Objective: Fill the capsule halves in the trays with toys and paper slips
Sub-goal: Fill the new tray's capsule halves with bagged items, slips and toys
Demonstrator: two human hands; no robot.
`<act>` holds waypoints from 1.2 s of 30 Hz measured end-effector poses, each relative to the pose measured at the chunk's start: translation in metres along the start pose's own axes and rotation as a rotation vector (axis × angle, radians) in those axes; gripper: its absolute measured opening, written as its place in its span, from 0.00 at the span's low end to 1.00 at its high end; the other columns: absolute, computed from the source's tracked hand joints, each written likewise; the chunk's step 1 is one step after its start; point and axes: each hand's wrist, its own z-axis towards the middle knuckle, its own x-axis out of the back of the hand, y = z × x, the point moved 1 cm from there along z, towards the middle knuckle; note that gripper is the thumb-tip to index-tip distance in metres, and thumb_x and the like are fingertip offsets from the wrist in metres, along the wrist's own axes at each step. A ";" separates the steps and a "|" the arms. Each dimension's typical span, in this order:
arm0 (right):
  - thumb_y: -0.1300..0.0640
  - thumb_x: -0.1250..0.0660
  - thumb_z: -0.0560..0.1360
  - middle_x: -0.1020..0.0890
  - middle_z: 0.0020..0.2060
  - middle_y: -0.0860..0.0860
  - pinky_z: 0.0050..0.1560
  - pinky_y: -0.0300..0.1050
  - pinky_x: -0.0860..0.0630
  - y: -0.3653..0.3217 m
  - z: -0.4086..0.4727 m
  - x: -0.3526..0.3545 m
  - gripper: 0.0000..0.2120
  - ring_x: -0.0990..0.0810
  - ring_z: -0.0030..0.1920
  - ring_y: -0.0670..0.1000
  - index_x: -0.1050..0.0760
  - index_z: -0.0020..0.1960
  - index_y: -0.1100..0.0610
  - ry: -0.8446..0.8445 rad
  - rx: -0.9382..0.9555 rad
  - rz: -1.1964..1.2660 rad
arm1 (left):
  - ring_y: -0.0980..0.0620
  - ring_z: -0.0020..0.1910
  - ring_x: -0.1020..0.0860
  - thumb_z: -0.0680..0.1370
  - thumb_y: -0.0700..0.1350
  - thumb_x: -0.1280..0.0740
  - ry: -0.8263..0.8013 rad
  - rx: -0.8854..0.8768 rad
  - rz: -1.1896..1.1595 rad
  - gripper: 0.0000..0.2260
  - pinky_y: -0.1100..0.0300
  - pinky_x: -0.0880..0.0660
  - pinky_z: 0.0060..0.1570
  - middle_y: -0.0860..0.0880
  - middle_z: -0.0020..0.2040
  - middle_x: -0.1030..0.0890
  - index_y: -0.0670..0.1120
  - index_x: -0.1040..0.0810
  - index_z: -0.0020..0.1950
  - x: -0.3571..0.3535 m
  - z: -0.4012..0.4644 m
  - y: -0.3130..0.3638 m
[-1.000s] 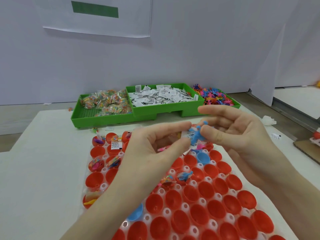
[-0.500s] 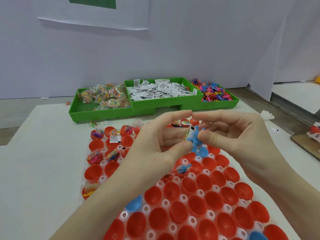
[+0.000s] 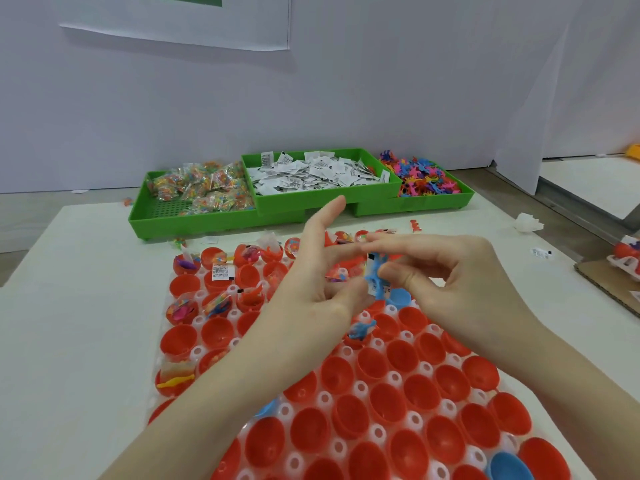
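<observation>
Both hands meet over the capsule tray, pinching a blue toy and a paper slip.

At frame centre, the right hand (image 3: 446, 271) pinches a blue toy figure (image 3: 375, 277) between thumb and curled fingers; the left hand (image 3: 311, 278) pinches the same toy with a white paper slip (image 3: 372, 289) against it, index finger raised and straight. Below them, the clear capsule tray (image 3: 391, 377) holds red capsule halves (image 3: 401, 355) and a few blue halves (image 3: 509, 467); halves at its upper left hold bagged toys and slips, lower ones look bare. Across the upper middle: left green bin (image 3: 166, 220) with bagged toys (image 3: 204, 188), middle green bin (image 3: 311, 202) with paper slips (image 3: 311, 174), right green bin (image 3: 433, 204) with loose coloured toy figures (image 3: 422, 178).
</observation>
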 end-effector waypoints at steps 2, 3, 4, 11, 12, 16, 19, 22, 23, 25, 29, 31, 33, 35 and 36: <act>0.68 0.29 0.68 0.19 0.36 0.40 0.44 0.34 0.23 0.004 0.000 0.000 0.13 0.19 0.41 0.43 0.18 0.45 0.51 -0.013 -0.021 0.021 | 0.49 0.34 0.30 0.78 0.35 0.39 -0.010 0.022 0.018 0.31 0.54 0.22 0.46 0.62 0.59 0.30 0.70 0.45 0.63 0.002 0.001 -0.004; 0.69 0.29 0.68 0.19 0.36 0.40 0.45 0.33 0.23 0.006 0.001 0.000 0.13 0.19 0.41 0.42 0.19 0.43 0.51 -0.022 -0.027 0.025 | 0.50 0.35 0.28 0.78 0.36 0.39 -0.023 0.041 0.016 0.31 0.60 0.21 0.47 0.62 0.60 0.32 0.69 0.45 0.64 0.002 0.002 -0.006; 0.68 0.28 0.67 0.19 0.35 0.41 0.44 0.32 0.24 0.007 0.001 0.001 0.14 0.19 0.40 0.41 0.20 0.40 0.49 -0.030 -0.023 0.025 | 0.52 0.38 0.25 0.78 0.37 0.39 -0.044 0.059 0.013 0.30 0.66 0.22 0.47 0.62 0.62 0.33 0.68 0.45 0.65 0.002 0.003 -0.008; 0.63 0.27 0.67 0.17 0.33 0.49 0.40 0.39 0.22 0.036 -0.006 0.008 0.09 0.20 0.35 0.45 0.21 0.37 0.50 -0.110 -0.176 -0.037 | 0.68 0.60 0.36 0.79 0.49 0.42 -0.193 -0.098 0.711 0.15 0.74 0.41 0.59 0.61 0.63 0.29 0.56 0.31 0.66 0.008 0.004 -0.023; 0.63 0.27 0.67 0.17 0.34 0.49 0.39 0.38 0.23 0.040 -0.009 0.006 0.10 0.20 0.35 0.45 0.21 0.36 0.49 -0.123 -0.191 -0.072 | 0.67 0.59 0.35 0.79 0.50 0.43 -0.223 -0.106 0.804 0.15 0.71 0.42 0.60 0.60 0.62 0.28 0.56 0.30 0.66 0.008 0.003 -0.026; 0.63 0.27 0.66 0.18 0.33 0.45 0.35 0.33 0.26 0.049 -0.018 -0.001 0.15 0.21 0.37 0.45 0.25 0.34 0.44 -0.136 -0.199 -0.134 | 0.60 0.60 0.31 0.79 0.53 0.43 -0.282 -0.171 1.025 0.15 0.64 0.40 0.63 0.57 0.59 0.23 0.55 0.26 0.63 0.005 0.004 -0.031; 0.61 0.27 0.67 0.19 0.32 0.44 0.36 0.30 0.27 0.049 -0.020 -0.005 0.15 0.22 0.36 0.43 0.26 0.34 0.42 -0.190 -0.175 -0.198 | 0.58 0.57 0.27 0.79 0.54 0.43 -0.253 -0.195 1.040 0.15 0.62 0.34 0.58 0.56 0.55 0.21 0.55 0.25 0.63 0.006 0.004 -0.033; 0.59 0.29 0.70 0.21 0.36 0.41 0.41 0.30 0.29 0.047 -0.020 -0.009 0.09 0.24 0.34 0.42 0.24 0.39 0.46 -0.313 -0.111 -0.302 | 0.56 0.55 0.25 0.79 0.54 0.42 -0.252 -0.219 1.036 0.14 0.58 0.31 0.56 0.55 0.53 0.20 0.55 0.24 0.61 0.005 0.004 -0.033; 0.59 0.30 0.71 0.22 0.37 0.41 0.43 0.30 0.31 0.046 -0.020 -0.010 0.05 0.26 0.35 0.41 0.22 0.42 0.49 -0.346 -0.084 -0.343 | 0.56 0.54 0.25 0.79 0.54 0.42 -0.261 -0.217 1.045 0.14 0.58 0.31 0.56 0.55 0.52 0.19 0.55 0.24 0.61 0.005 0.004 -0.034; 0.61 0.32 0.72 0.24 0.39 0.42 0.44 0.31 0.36 0.046 -0.017 -0.012 0.04 0.30 0.39 0.40 0.20 0.46 0.55 -0.394 -0.023 -0.424 | 0.55 0.53 0.25 0.79 0.54 0.42 -0.277 -0.221 1.074 0.14 0.57 0.31 0.56 0.54 0.51 0.19 0.54 0.23 0.60 0.005 0.005 -0.035; 0.66 0.30 0.69 0.27 0.37 0.41 0.42 0.29 0.35 0.043 -0.010 -0.015 0.06 0.29 0.38 0.41 0.18 0.43 0.58 -0.420 -0.051 -0.436 | 0.53 0.54 0.24 0.78 0.55 0.43 -0.297 -0.240 1.102 0.14 0.56 0.31 0.56 0.53 0.52 0.19 0.52 0.23 0.59 0.004 0.006 -0.037; 0.69 0.31 0.67 0.20 0.37 0.44 0.40 0.26 0.34 0.044 -0.008 -0.017 0.11 0.27 0.37 0.38 0.17 0.43 0.56 -0.428 -0.082 -0.448 | 0.53 0.55 0.25 0.78 0.55 0.43 -0.307 -0.236 1.097 0.15 0.56 0.31 0.57 0.53 0.53 0.19 0.52 0.24 0.60 0.004 0.006 -0.039; 0.68 0.33 0.68 0.16 0.40 0.47 0.42 0.29 0.29 0.044 -0.009 -0.018 0.14 0.23 0.38 0.38 0.17 0.46 0.53 -0.434 -0.104 -0.482 | 0.54 0.56 0.25 0.78 0.56 0.43 -0.315 -0.234 1.094 0.16 0.57 0.32 0.58 0.53 0.54 0.20 0.53 0.25 0.62 0.003 0.005 -0.039; 0.66 0.33 0.69 0.16 0.42 0.48 0.47 0.39 0.25 0.041 -0.011 -0.016 0.17 0.20 0.44 0.44 0.20 0.54 0.50 -0.420 -0.090 -0.518 | 0.54 0.56 0.26 0.78 0.56 0.43 -0.300 -0.254 1.083 0.16 0.59 0.33 0.58 0.53 0.54 0.20 0.52 0.25 0.62 0.004 0.003 -0.037; 0.64 0.32 0.69 0.16 0.43 0.48 0.48 0.43 0.25 0.039 -0.012 -0.014 0.20 0.20 0.46 0.47 0.22 0.58 0.48 -0.408 -0.084 -0.518 | 0.54 0.55 0.25 0.78 0.56 0.42 -0.268 -0.271 1.065 0.16 0.59 0.33 0.57 0.54 0.53 0.20 0.53 0.24 0.60 0.005 0.003 -0.034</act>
